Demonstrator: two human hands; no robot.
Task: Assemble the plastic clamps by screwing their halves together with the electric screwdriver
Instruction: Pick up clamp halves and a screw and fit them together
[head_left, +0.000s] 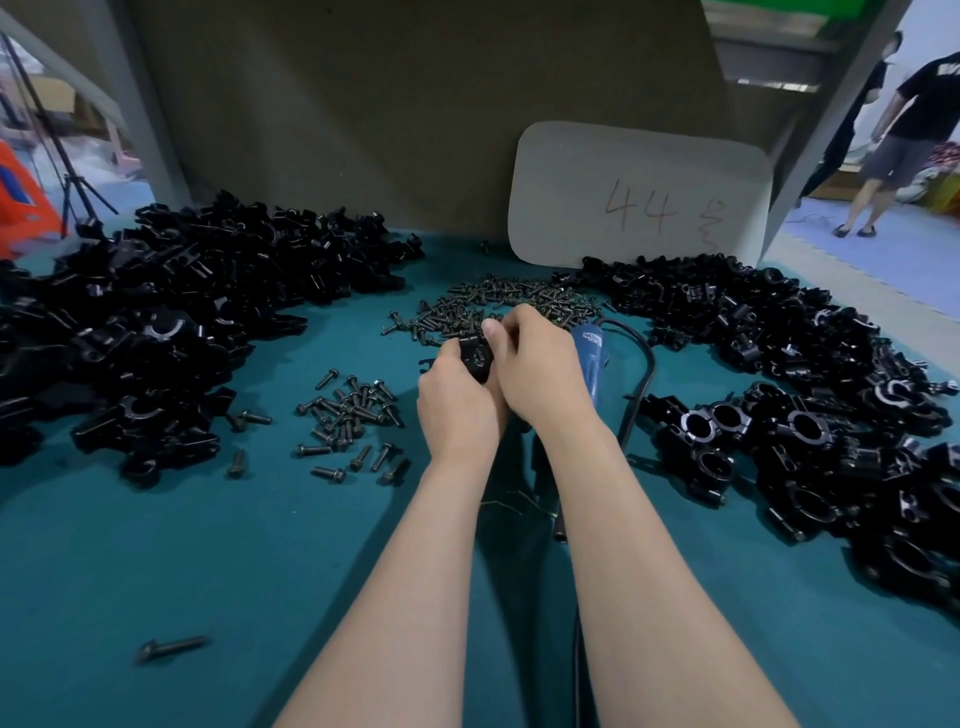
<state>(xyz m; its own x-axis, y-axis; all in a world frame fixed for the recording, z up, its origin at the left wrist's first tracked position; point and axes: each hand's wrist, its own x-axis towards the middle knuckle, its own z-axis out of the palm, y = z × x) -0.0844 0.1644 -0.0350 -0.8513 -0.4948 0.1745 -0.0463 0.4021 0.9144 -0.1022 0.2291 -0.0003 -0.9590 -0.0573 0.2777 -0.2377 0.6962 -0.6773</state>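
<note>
Black clamp (477, 358) in left hand (457, 402) grip | right hand (540, 364) seemingly pinching it (fingertips hidden) | piles (156, 322) flank both sides

clamp (477, 358): we see one dark face; the left grip (457, 400) and right grip (540, 364) hide the rest.
electric screwdriver (589, 358): we lose its lower body behind the right wrist.
right pile (831, 389): cut by the frame edge.
</note>
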